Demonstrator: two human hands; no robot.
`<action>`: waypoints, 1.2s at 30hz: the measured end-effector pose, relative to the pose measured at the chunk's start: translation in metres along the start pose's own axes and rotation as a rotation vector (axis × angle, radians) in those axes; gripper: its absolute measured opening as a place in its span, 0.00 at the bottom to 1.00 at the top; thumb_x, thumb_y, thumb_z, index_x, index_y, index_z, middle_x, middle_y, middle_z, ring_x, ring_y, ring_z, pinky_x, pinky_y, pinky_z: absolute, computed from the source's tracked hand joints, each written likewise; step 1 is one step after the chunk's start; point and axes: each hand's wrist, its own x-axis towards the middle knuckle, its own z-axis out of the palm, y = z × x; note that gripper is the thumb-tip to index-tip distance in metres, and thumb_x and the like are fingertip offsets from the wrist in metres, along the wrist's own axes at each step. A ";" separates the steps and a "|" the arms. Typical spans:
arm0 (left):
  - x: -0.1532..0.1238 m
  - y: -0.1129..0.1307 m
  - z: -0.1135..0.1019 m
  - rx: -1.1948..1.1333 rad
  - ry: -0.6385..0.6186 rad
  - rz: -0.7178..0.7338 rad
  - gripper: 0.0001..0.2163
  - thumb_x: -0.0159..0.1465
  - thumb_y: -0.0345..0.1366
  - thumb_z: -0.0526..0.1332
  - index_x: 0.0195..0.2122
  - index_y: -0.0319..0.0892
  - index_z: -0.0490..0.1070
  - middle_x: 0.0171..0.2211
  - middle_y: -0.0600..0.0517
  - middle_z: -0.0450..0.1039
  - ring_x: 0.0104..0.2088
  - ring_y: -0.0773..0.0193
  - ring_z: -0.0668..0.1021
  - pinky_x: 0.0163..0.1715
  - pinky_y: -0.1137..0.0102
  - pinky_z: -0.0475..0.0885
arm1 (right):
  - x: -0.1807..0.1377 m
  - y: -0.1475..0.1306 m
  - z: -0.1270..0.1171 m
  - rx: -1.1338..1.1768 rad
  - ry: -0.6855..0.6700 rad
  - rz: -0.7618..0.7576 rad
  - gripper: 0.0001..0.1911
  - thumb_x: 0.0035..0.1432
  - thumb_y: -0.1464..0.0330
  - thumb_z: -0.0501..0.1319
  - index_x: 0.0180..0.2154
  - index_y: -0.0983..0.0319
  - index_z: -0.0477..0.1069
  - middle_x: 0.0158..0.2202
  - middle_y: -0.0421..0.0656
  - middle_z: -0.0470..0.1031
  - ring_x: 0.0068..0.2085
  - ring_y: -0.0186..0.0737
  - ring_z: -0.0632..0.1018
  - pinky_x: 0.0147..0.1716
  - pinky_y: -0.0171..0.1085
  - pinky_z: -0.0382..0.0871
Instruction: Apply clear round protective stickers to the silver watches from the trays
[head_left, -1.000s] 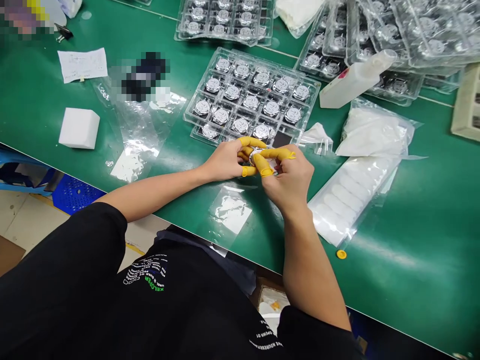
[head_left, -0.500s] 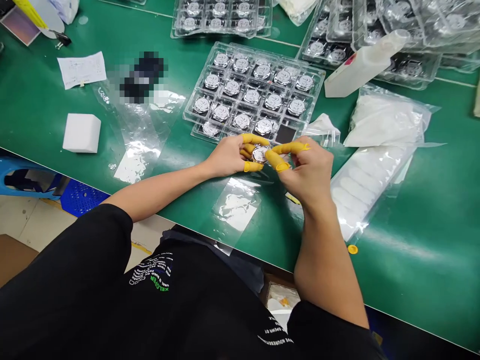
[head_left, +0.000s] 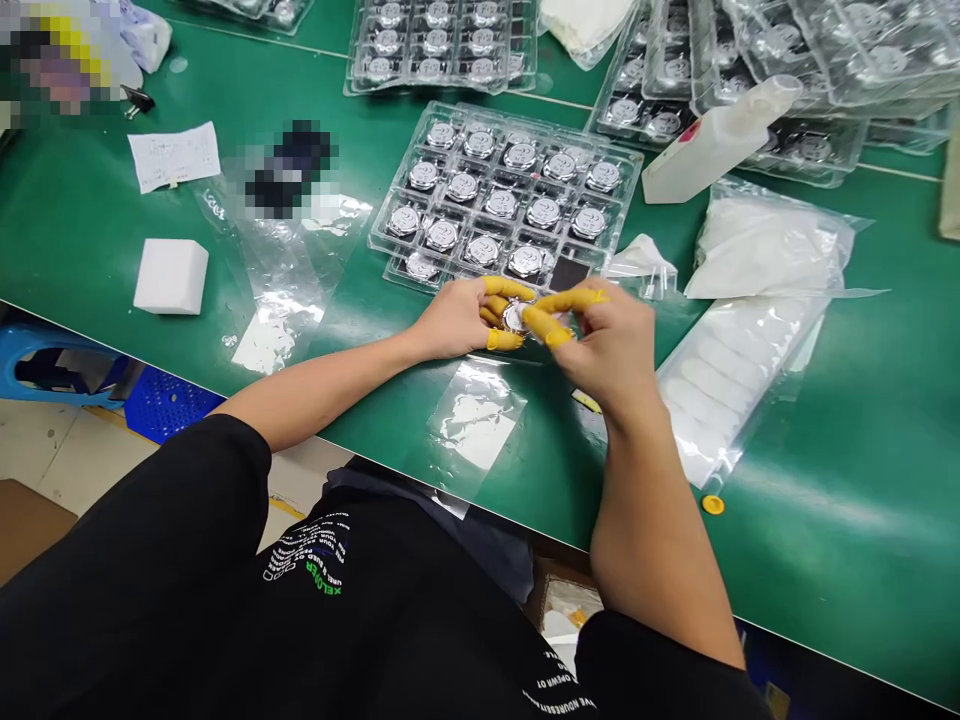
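My left hand and right hand pinch a round silver disc (yellow finger cots on); clear plastic tray: one dark slot empty, most others filled.

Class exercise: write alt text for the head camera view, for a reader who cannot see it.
A left hand and right hand in yellow finger cots pinch a round silver piece above a green workbench, just in front of a clear plastic tray of matching silver pieces.
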 end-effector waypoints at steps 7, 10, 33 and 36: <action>0.000 0.004 -0.003 -0.020 0.037 -0.027 0.29 0.47 0.25 0.74 0.52 0.34 0.75 0.32 0.52 0.78 0.31 0.70 0.78 0.35 0.71 0.76 | -0.006 0.009 0.005 -0.081 0.110 0.105 0.06 0.59 0.62 0.66 0.34 0.58 0.78 0.31 0.43 0.71 0.31 0.40 0.71 0.29 0.40 0.60; 0.001 0.001 -0.004 0.034 0.047 0.002 0.29 0.47 0.28 0.75 0.52 0.35 0.75 0.32 0.52 0.78 0.33 0.69 0.79 0.37 0.70 0.78 | -0.011 0.015 0.000 -0.071 0.139 0.159 0.07 0.59 0.62 0.65 0.33 0.58 0.77 0.31 0.43 0.72 0.30 0.39 0.71 0.29 0.41 0.61; -0.018 0.004 -0.010 0.653 -0.191 0.580 0.21 0.57 0.34 0.71 0.52 0.46 0.79 0.41 0.49 0.85 0.39 0.63 0.85 0.46 0.71 0.80 | -0.015 -0.013 -0.050 0.027 -0.051 -0.001 0.03 0.56 0.66 0.66 0.34 0.54 0.77 0.47 0.45 0.79 0.50 0.53 0.75 0.52 0.57 0.68; -0.019 0.008 -0.009 0.643 -0.204 0.566 0.21 0.57 0.33 0.71 0.53 0.46 0.79 0.41 0.49 0.85 0.39 0.63 0.85 0.47 0.71 0.80 | -0.016 -0.011 -0.048 0.024 -0.062 -0.011 0.02 0.55 0.68 0.65 0.33 0.54 0.77 0.48 0.44 0.79 0.50 0.54 0.74 0.52 0.57 0.67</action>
